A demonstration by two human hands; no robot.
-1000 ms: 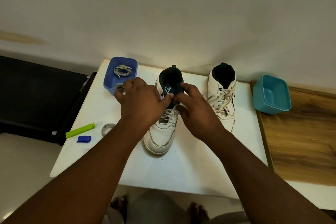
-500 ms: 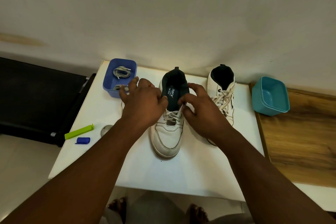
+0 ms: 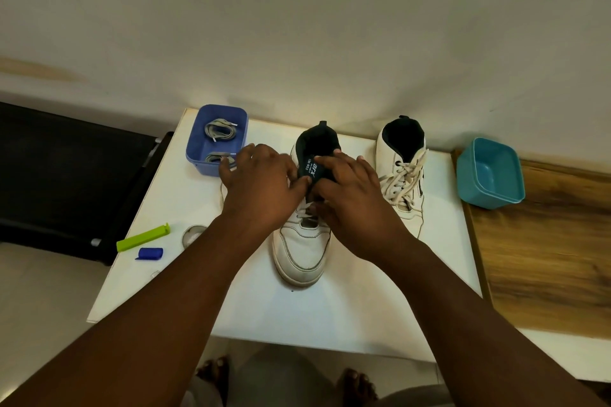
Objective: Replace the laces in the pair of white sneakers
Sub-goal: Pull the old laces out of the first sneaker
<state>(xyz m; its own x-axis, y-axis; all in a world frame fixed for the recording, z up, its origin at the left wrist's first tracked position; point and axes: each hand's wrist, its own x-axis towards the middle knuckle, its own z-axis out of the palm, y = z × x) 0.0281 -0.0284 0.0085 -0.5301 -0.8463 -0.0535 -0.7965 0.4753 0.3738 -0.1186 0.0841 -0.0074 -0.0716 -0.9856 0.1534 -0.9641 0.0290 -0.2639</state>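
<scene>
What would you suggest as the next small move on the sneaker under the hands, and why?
Probably pull the old lace out of the top eyelets: both the left hand and right hand pinch at the tongue of the near sneaker, still laced.

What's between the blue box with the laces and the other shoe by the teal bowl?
In the head view, the sneaker being worked on sits between them, with both hands on it.
</scene>
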